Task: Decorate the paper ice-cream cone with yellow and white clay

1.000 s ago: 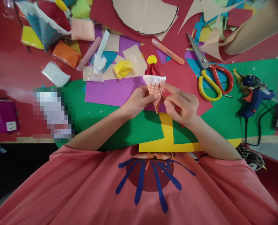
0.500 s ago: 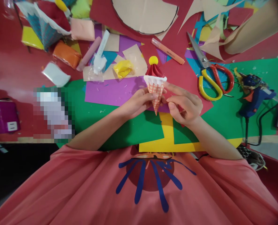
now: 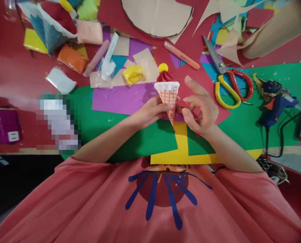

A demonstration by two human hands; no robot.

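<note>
A small paper ice-cream cone (image 3: 168, 98) stands upright above the table, with a checked orange cone, a white rim, a red swirl and a yellow ball on top. My left hand (image 3: 150, 113) is closed on the cone's lower half. Just to its right, my right hand (image 3: 199, 108) has its fingers spread and holds nothing; its thumb lies close to the cone's tip.
Coloured paper sheets cover the red table: purple (image 3: 120, 99), green (image 3: 140, 135), yellow (image 3: 183, 148). Red-and-yellow scissors (image 3: 228, 82) and a blue glue gun (image 3: 274, 101) lie right. A marker (image 3: 182, 55), glue tube (image 3: 109, 55), clay packets (image 3: 73, 59) and scraps lie behind.
My right hand has let go of the cone and spread its fingers. The left hand keeps holding the cone, which has shifted slightly.
</note>
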